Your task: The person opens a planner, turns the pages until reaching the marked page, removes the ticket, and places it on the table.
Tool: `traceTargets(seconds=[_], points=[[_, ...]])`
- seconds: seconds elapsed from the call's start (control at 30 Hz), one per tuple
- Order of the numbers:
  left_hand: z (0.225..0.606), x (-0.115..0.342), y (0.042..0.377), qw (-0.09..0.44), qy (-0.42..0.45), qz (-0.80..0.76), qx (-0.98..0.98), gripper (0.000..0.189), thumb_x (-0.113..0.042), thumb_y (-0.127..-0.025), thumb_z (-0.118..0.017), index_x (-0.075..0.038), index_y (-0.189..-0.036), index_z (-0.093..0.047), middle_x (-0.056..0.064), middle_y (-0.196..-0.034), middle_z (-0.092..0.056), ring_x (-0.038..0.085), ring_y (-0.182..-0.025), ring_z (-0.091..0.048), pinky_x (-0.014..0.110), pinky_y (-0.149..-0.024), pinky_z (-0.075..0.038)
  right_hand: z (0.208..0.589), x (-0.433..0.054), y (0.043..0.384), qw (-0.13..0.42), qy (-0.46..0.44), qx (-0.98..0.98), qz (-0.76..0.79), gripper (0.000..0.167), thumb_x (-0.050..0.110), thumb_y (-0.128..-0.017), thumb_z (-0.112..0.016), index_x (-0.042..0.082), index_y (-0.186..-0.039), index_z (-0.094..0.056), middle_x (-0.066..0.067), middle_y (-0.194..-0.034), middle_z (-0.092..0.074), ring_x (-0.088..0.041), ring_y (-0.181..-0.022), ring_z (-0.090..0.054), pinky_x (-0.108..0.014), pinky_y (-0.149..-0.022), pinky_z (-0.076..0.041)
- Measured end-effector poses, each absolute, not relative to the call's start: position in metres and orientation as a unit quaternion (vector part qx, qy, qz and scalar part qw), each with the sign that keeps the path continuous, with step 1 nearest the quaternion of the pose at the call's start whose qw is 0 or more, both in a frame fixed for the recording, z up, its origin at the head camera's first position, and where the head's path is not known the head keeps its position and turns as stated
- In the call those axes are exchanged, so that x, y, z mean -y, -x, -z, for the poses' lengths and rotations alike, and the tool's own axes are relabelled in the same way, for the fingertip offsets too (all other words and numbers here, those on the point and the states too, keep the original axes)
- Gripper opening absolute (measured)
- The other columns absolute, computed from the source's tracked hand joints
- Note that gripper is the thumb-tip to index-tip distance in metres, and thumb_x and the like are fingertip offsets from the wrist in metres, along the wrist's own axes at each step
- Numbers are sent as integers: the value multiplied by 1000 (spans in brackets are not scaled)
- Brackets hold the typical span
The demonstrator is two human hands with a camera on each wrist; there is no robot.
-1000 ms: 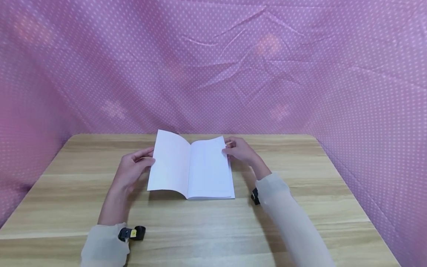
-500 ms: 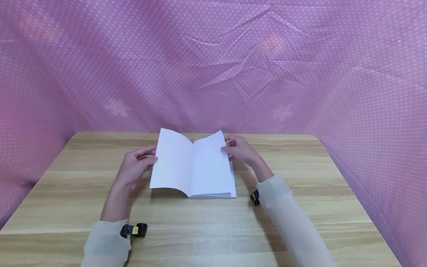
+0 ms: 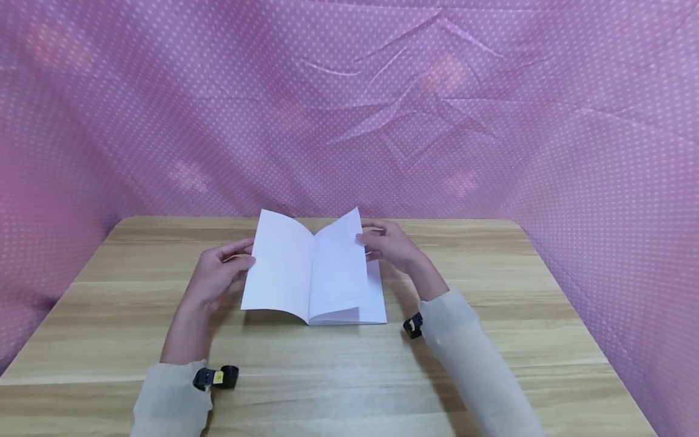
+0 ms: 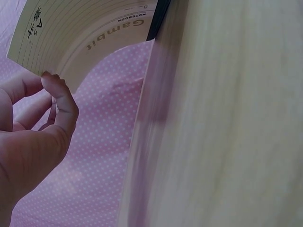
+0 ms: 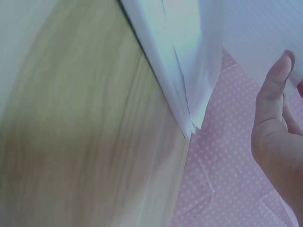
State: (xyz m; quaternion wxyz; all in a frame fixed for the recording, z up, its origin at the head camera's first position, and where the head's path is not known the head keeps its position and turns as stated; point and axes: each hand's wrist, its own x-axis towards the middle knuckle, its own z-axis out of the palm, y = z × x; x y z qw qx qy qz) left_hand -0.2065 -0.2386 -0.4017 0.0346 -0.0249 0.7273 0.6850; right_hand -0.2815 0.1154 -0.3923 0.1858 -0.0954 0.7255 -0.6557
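Note:
An open notebook (image 3: 284, 264) with white pages lies near the far edge of the table. Its left side is raised and curved, and my left hand (image 3: 215, 276) pinches that outer edge between thumb and fingers. Seen from the left wrist, the cover (image 4: 111, 35) carries the printed words "Gambit NOTEBOOK" and some handwriting. On the other side my right hand (image 3: 395, 246) pinches the edge of a lifted page (image 3: 341, 261), thumb in front and fingers behind. Beneath that page the remaining right-hand pages (image 3: 375, 297) rest on the table. In the right wrist view, lined paper (image 5: 255, 38) reaches the thumb.
The wood-grain table (image 3: 327, 382) spreads in front of the notebook and to both sides. A pink dotted cloth (image 3: 349, 121) hangs behind it and along the sides. Small black devices (image 3: 224, 377) are strapped at both wrists.
My right hand has moved slightly left and up, lifting the right page further from the pages below. My left hand keeps its grip on the left side with little movement.

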Motion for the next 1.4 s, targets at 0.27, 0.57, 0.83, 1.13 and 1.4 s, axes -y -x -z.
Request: traceTargets(seconds=[0.27,0.57,0.83,1.13,1.4], points=[[403,237,203,34,13,-683,-729,51,-5,-96,-68,4,-144,-53,8,-119,-59,13,-96,-63,23,-80,-58,393,-108,279,192,83,-690,693,52,9,-98,-65,2,-146,-49,-14,-109,-67,-23,-90,-69,-33,-78,-61],[404,235,199,32,26,-685,-727,50,-4,-96,-68,4,-143,-53,8,-117,-58,13,-96,-63,24,-80,-59,387,-87,272,203,57,-595,776,44,0,-98,-62,-2,-140,-49,-10,-99,-68,-21,-81,-69,-30,-74,-60],[404,234,195,29,26,-684,-729,50,-6,-96,-68,3,-143,-54,8,-118,-59,13,-97,-63,24,-81,-59,386,-66,267,210,46,-568,794,34,-2,-98,-62,-3,-131,-55,-10,-95,-70,-17,-74,-69,-27,-70,-60],[403,232,191,29,26,-689,-724,51,-6,-96,-69,3,-144,-53,8,-121,-60,14,-97,-64,24,-81,-59,385,-44,261,222,59,-561,795,34,-3,-97,-63,-7,-131,-58,-9,-91,-70,-17,-74,-69,-27,-72,-62],[400,228,192,20,14,-702,-712,50,-1,-95,-67,7,-142,-53,7,-116,-62,13,-96,-65,25,-82,-59,384,-27,261,228,70,-539,808,21,-5,-96,-63,-5,-117,-62,-10,-84,-69,-17,-72,-70,-26,-69,-61]])
